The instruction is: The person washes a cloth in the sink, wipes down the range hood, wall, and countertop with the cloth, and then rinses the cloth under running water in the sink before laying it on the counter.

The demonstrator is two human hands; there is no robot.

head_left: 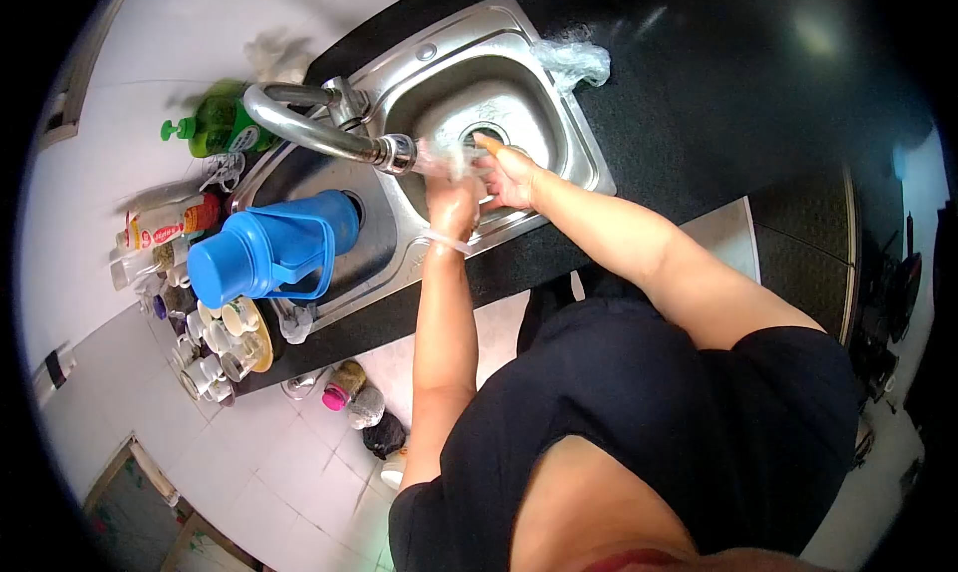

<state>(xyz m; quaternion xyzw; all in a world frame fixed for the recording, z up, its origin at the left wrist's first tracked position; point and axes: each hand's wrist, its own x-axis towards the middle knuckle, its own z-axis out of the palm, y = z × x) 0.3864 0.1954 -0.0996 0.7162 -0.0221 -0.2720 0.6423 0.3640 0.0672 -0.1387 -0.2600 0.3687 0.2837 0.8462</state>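
Observation:
Both hands are over the right-hand basin of the steel sink [589, 158], below the curved metal faucet [309, 133]. My left hand [454, 188] is right under the faucet's mouth, and running water and motion smear its fingers. Close beside it, my right hand [511, 178] has its thumb and fingers apart, with nothing distinct in its grasp. Whether the hands touch each other is unclear. A pale band [446, 241] circles my left wrist. Part of the basin's dark drain [486, 133] shows behind the right hand.
A blue jug [289, 248] lies in the other basin. Green pump bottle [215, 123] and a red-labelled bottle [175, 223] stand by the wall. Several cups [239, 317] crowd a tray at lower left. Crumpled clear plastic [579, 63] rests on the sink's edge and the black counter [689, 103].

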